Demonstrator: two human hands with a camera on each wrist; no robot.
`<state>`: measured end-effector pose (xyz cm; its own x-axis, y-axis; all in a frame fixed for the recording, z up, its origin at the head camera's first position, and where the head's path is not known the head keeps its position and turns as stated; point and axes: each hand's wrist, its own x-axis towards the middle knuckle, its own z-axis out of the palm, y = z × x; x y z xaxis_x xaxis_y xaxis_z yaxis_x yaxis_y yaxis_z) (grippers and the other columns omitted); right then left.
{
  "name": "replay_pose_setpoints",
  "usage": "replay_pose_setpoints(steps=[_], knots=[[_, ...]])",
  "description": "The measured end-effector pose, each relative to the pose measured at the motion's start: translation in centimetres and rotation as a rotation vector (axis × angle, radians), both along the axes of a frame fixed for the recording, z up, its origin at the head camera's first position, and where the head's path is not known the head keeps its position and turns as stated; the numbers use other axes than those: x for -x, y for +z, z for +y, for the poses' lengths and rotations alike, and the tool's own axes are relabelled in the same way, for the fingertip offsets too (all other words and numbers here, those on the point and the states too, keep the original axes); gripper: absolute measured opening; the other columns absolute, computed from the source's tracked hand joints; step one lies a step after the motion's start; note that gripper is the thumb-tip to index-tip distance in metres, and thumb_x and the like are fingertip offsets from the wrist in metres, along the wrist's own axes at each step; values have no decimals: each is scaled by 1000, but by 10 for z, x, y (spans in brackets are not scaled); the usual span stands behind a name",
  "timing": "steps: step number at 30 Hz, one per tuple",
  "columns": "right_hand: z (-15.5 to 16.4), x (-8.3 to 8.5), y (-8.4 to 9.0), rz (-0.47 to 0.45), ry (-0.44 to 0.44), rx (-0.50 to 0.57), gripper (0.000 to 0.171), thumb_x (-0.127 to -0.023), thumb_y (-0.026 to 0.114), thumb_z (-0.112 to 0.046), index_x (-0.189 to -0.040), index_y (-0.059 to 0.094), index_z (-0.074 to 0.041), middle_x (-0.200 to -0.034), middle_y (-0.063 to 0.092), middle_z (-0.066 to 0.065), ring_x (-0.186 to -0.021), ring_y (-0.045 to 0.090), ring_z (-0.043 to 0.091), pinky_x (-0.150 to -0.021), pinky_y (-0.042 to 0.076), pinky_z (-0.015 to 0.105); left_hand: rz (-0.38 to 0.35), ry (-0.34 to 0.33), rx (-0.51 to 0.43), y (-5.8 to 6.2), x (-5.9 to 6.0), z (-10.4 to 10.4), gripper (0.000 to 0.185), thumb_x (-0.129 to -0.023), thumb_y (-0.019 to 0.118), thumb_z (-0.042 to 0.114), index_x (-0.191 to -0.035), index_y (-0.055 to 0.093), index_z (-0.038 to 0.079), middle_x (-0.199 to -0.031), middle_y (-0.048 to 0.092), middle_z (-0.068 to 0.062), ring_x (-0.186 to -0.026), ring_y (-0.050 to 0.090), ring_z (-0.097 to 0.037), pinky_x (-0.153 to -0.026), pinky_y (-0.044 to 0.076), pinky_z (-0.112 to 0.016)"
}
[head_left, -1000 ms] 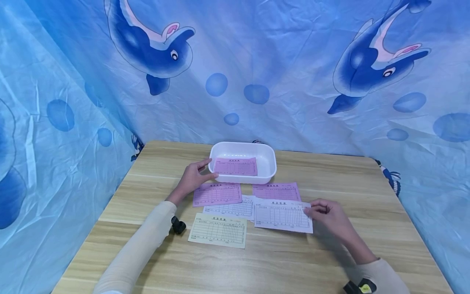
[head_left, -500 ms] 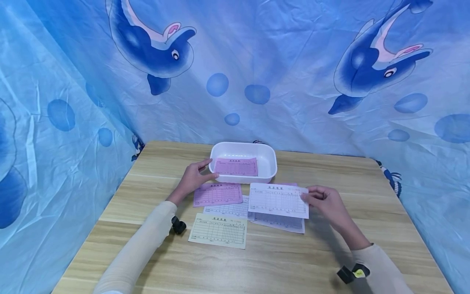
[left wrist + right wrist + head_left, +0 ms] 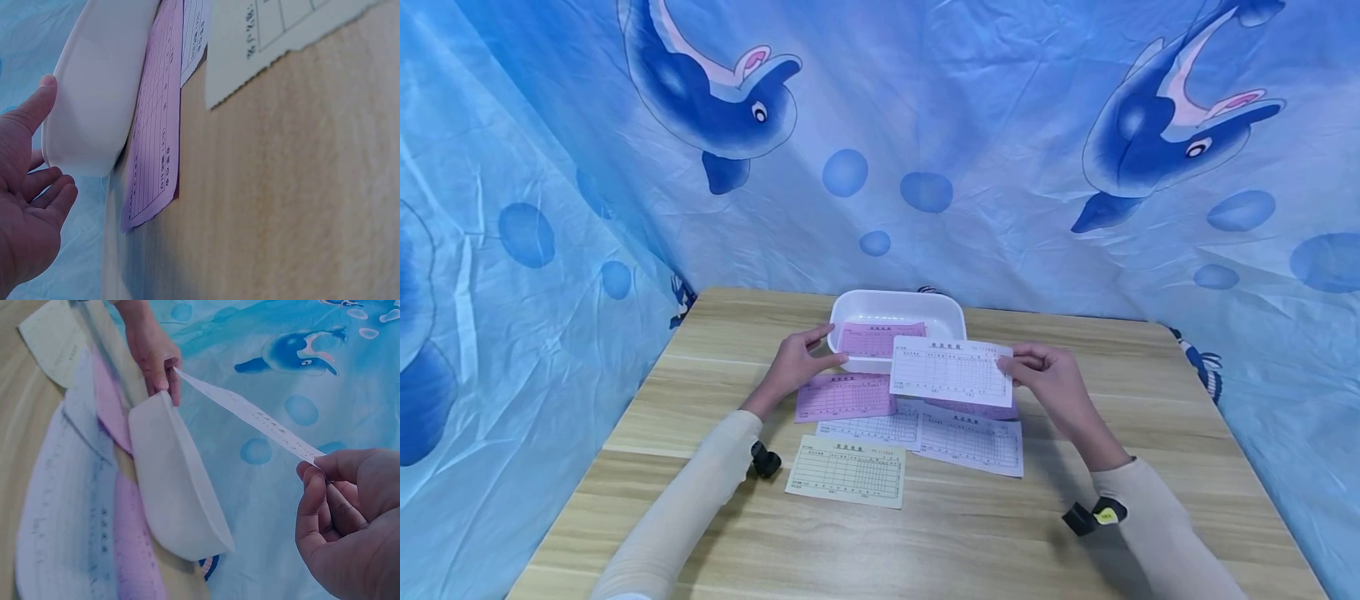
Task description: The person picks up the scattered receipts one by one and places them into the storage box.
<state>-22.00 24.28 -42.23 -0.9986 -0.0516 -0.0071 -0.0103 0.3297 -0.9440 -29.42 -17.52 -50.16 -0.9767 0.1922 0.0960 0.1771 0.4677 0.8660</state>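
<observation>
White paper, a ruled slip (image 3: 951, 372), hangs in the air just in front of the white tray (image 3: 944, 310), pinched at its right edge by the right hand (image 3: 1047, 377), which leaves its printed face up. Its long axis runs left to right, free end toward the left hand (image 3: 790, 363). That hand lies relaxed and unclenched, fingers touching the tray's left end, likely steadying it. A pink slip (image 3: 871, 337) lies inside; more slips lie on the wooden table (image 3: 1075, 533).

Around the one white tray (image 3: 951, 317) are seven paper slips. Three are pink (image 3: 880, 337), three white (image 3: 950, 371) and one yellow (image 3: 846, 470); one pink lies inside the tray.
</observation>
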Motion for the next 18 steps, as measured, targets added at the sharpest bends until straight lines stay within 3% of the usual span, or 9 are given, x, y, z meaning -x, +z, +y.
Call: replay_pose_setpoints(steps=[9, 18], knots=[[-16, 28, 8, 32, -27, 95, 43, -94, 76, -26, -122, 65, 5, -95, 75, -6, -84, 70, 9, -75, 62, 23, -2, 6, -6, -1, 0, 0, 81, -83, 85, 41, -148, 53, 5, -154, 49, -13, -141, 48, -35, -117, 43, -45], [-34, 58, 9, 111, -17, 233, 26, -93, 76, -13, -110, 68, 5, -88, 76, -8, -77, 69, 7, -69, 61, 20, 7, 6, 5, -1, 0, 1, 81, -83, 85, 43, -148, 53, 7, -154, 49, -14, -140, 49, -37, -116, 44, -47]])
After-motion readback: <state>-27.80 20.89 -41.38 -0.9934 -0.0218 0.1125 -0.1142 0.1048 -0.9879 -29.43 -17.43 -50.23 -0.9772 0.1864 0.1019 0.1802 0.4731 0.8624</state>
